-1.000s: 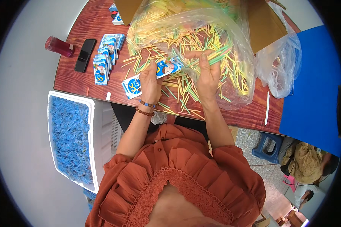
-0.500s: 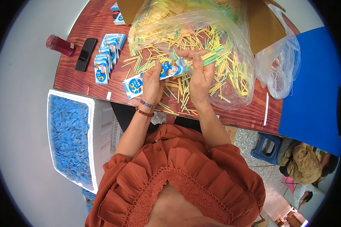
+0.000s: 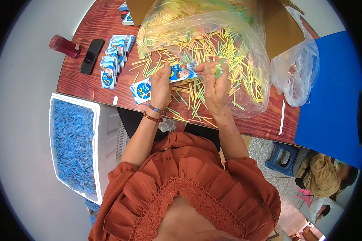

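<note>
Blue and white, a printed packet (image 3: 183, 73) is lying slantwise in the person's left hand (image 3: 161, 84), above the near part of the tabletop (image 3: 79, 81). The fingers of this hand are closing around it, and more printed wrapping (image 3: 141, 91) is showing on the far side of the grip; whether it is one piece with the packet cannot be told. The right hand (image 3: 216, 87) is clamping a small bundle of straws (image 3: 219, 68), their ends pointing upward, while its thumb and forefinger are meeting close to the packet's right end. Whether they are touching it is hard to tell.

Under and beyond the hands, loose straws (image 3: 194, 90), mostly yellow and green, are spilling from a clear plastic bag (image 3: 256, 50). The bag is lying between brown cardboard flaps (image 3: 283, 34). To the left, a row of similar packets (image 3: 108, 72) is overlapping on the tabletop, with a black phone (image 3: 92, 56) lying beside it and a red container (image 3: 64, 46) resting farther left. On the right, a crumpled clear bag (image 3: 297, 78) is sitting next to a blue sheet (image 3: 332, 96), and a white strip (image 3: 282, 117) is lying nearer the edge. Below the left edge, a white foam box (image 3: 107, 140) is holding many blue pieces (image 3: 73, 148). A blue stool (image 3: 281, 158) is standing at the lower right.
</note>
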Demonstrator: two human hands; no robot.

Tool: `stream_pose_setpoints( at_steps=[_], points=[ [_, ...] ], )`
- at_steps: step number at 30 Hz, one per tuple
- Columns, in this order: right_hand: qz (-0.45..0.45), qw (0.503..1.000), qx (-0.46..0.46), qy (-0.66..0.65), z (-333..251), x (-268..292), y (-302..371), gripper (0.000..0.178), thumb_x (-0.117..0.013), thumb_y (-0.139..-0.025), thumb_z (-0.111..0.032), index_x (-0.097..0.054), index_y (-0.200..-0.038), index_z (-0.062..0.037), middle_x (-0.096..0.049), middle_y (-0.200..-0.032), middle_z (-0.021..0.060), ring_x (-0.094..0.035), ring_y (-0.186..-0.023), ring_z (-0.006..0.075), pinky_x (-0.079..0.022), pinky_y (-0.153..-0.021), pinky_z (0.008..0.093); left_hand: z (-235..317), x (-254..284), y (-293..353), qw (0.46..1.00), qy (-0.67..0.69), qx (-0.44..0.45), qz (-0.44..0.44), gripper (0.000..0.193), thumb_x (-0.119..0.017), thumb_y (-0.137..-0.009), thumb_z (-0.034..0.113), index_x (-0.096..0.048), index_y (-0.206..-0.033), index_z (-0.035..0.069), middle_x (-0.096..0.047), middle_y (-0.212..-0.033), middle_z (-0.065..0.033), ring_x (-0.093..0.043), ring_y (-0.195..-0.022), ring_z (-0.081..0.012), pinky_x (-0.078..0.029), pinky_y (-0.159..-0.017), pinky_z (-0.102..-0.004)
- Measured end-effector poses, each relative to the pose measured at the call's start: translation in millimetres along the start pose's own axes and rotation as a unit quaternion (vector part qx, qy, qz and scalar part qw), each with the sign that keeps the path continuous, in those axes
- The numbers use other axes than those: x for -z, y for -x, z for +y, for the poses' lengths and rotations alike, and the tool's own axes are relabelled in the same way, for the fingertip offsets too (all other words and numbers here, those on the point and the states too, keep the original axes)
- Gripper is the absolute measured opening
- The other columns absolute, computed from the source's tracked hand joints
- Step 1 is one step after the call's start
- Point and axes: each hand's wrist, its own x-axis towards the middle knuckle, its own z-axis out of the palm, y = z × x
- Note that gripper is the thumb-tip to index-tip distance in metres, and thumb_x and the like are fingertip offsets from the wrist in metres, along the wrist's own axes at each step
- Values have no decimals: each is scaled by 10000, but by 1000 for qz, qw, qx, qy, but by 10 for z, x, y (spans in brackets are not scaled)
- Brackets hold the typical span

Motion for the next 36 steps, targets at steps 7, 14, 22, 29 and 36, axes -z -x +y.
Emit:
stream_pose_setpoints(
  at_steps=[7, 14, 22, 29, 36],
  points=[
    [-142, 985, -20, 98, 26, 61, -68, 309, -455, -995, -253, -472, -1118, 29, -636, -986, 158, -607, -982, 348, -417, -962, 465, -58, 70, 12, 1000, -12, 7, 18, 295, -503, -995, 281, -637, -855, 58, -601, -758, 36, -537, -662, -15, -452, -578, -179],
    [-165, 978, -91, -88, 92, 136, -41, 236, -426, -1008, -199, -483, -1058, 24, -650, -979, 123, -615, -939, 192, -451, -938, 356, -109, 198, 20, 997, -72, -6, -26, 285, -489, -1000, 267, -638, -935, 32, -629, -812, 12, -564, -712, -41, -459, -615, -211],
    [-137, 935, 121, 305, 227, 171, 32, 298, -473, -993, -269, -505, -1048, 22, -658, -964, 93, -584, -862, 148, -437, -951, 345, -144, 278, -13, 986, -161, -9, -29, 323, -489, -999, 298, -620, -832, 54, -551, -706, 60, -480, -607, -4, -383, -538, -186],
    [-215, 968, -108, -68, 298, 267, 10, 275, -413, -1005, -237, -538, -1027, 7, -684, -918, 112, -606, -905, 154, -272, -1095, 404, -104, 346, -1, 990, -118, 74, -32, 309, -495, -996, 306, -628, -857, 63, -577, -730, 55, -487, -615, -3, -396, -536, -179],
    [37, 974, -67, -214, -26, 68, -65, 276, -320, -1022, -250, -463, -997, -15, -686, -935, 151, -622, -942, 219, -201, -1128, 473, -129, 292, 14, 996, -58, 39, -47, 315, -493, -995, 310, -643, -907, 47, -618, -769, 21, -525, -621, -49, -424, -553, -189]
  ],
)
